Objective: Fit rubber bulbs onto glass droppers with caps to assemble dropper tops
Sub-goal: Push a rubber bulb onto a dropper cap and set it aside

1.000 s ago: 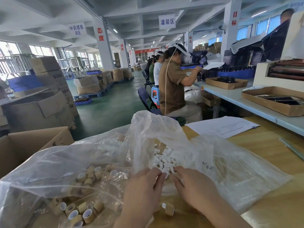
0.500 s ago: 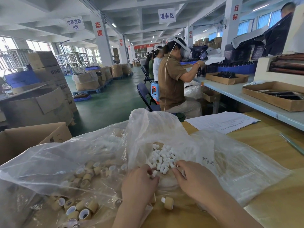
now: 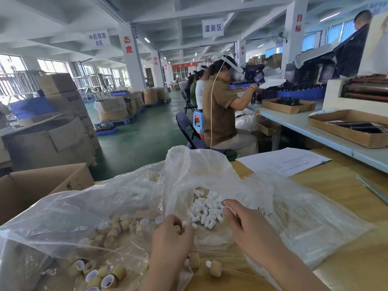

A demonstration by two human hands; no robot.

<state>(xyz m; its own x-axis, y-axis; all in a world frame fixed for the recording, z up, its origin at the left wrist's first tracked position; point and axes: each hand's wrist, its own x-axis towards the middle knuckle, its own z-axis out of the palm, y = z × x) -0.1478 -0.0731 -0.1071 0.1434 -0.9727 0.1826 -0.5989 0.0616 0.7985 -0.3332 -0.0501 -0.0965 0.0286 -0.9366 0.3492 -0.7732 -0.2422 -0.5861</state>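
Observation:
A pile of small white rubber bulbs lies inside an open clear plastic bag on the wooden table. My left hand is at the near edge of the pile, fingers curled round a white bulb. My right hand pinches a thin glass dropper tube beside the pile. A second clear bag on the left holds several tan bamboo-look caps. Two assembled dropper tops lie on the table between my wrists.
An open cardboard box stands at the left table edge. A sheet of paper lies on the wooden table at the back right. A seated person works at the neighbouring bench with cardboard trays.
Both hands drew back from the bulb pile toward me. My left hand closed around a bulb and my right hand now shows a glass tube. A second finished dropper top came into view.

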